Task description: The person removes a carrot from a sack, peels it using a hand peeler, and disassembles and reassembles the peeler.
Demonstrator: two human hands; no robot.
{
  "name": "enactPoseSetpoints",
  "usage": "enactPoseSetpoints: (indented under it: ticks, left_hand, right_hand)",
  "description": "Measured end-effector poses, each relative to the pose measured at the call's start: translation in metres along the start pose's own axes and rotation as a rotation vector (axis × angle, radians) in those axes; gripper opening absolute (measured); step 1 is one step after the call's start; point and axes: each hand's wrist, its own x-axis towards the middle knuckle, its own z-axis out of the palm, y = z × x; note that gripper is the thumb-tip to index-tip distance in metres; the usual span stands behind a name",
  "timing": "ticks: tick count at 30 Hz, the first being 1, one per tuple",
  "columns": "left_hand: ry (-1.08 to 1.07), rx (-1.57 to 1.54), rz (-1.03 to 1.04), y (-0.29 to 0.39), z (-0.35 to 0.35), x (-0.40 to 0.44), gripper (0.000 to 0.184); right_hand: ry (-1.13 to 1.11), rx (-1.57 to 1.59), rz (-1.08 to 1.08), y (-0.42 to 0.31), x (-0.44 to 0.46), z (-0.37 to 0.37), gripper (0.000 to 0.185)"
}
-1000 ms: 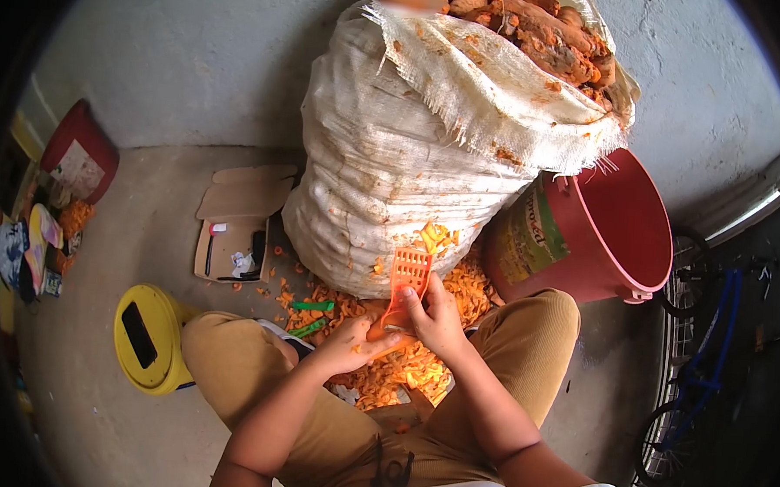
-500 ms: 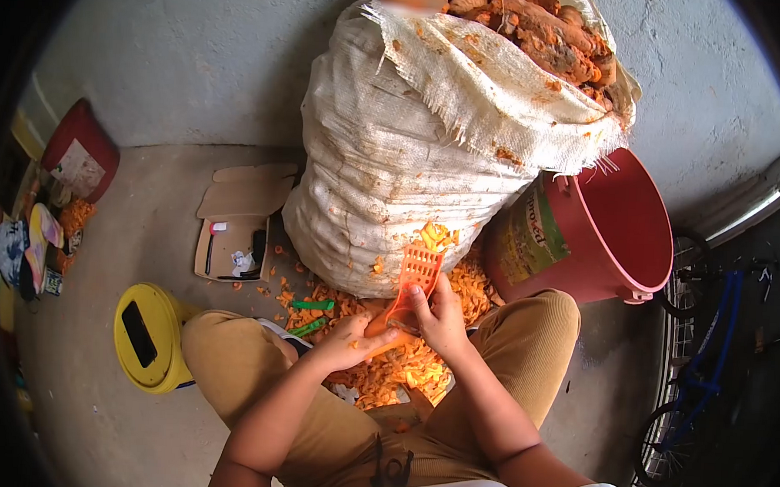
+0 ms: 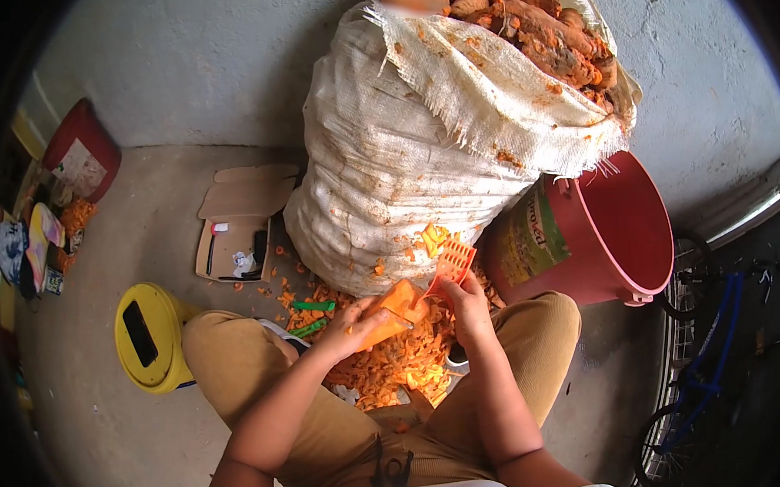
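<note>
My left hand (image 3: 351, 327) is wrapped round a thick peeled orange root, apparently a carrot (image 3: 393, 313), its blunt end pointing up and right. In my right hand (image 3: 466, 306) is an orange plastic peeler (image 3: 453, 264) with a slotted end sticking up past my fingers. The peeler's lower part is close to the root's upper end; whether they touch I cannot tell. Beneath both hands, between my legs, lies a heap of orange peelings (image 3: 406, 366). Two green-handled tools (image 3: 313, 305) rest at the heap's left edge.
A big white woven sack (image 3: 393, 174) full of soil-stained orange roots (image 3: 547, 41) stands ahead. Right of it leans a red bucket (image 3: 621, 227). An open cardboard box (image 3: 233, 254) and a yellow bucket (image 3: 155, 342) with a phone on its lid are left. A bicycle (image 3: 707, 362) stands far right.
My right hand has moved right and slightly up with the peeler, whose slotted end now tilts right. The left hand has raised the root, so more of it shows.
</note>
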Motion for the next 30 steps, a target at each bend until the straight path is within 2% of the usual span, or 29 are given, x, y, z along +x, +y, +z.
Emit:
enactPoseSetpoints:
  ticks: [1,4,7,10,11,14,15,18,19,22,26,28,30]
  left_hand:
    - [0.004,0.026,-0.004,-0.007,-0.002,0.007,0.048]
    - [0.019,-0.071,-0.151,-0.006,0.004,0.015,0.055]
    - [0.059,0.2,-0.267,-0.014,0.007,0.026,0.058]
    - [0.053,0.351,-0.285,-0.045,0.01,0.041,0.053]
    - [0.12,0.673,-0.11,-0.062,0.012,0.047,0.045]
    - [0.165,0.709,0.08,-0.093,0.016,0.057,0.043]
    - [0.152,0.719,0.036,-0.101,0.018,0.062,0.039]
    - [0.149,0.653,0.115,-0.125,0.025,0.072,0.033]
    - [0.141,0.674,0.07,-0.126,0.028,0.074,0.027]
    - [0.09,0.655,0.103,-0.118,0.033,0.071,0.022]
    - [0.129,0.602,0.146,-0.121,0.026,0.078,0.01]
    - [0.132,0.588,0.195,-0.134,0.023,0.084,0.008]
    - [0.133,0.608,0.158,-0.142,0.022,0.086,0.009]
  right_hand:
    - [-0.034,-0.072,0.057,0.002,0.0,0.0,0.022]
    - [-0.106,0.003,0.281,0.027,0.007,-0.004,0.021]
    - [-0.055,0.042,0.426,0.066,0.022,-0.012,0.022]
    - [-0.009,0.096,0.551,0.106,0.038,-0.025,0.024]
    - [0.027,0.083,0.6,0.112,0.04,-0.027,0.025]
    - [0.104,0.054,0.689,0.124,0.042,-0.031,0.028]
    - [0.135,0.053,0.708,0.125,0.041,-0.032,0.028]
    - [0.292,0.048,0.757,0.128,0.042,-0.035,0.028]
    - [0.353,0.049,0.77,0.13,0.044,-0.036,0.028]
    - [0.374,0.206,0.778,0.137,0.051,-0.047,0.031]
    - [0.402,0.176,0.758,0.136,0.053,-0.045,0.032]
    - [0.346,0.203,0.77,0.131,0.053,-0.046,0.032]
    - [0.363,0.158,0.778,0.128,0.052,-0.045,0.03]
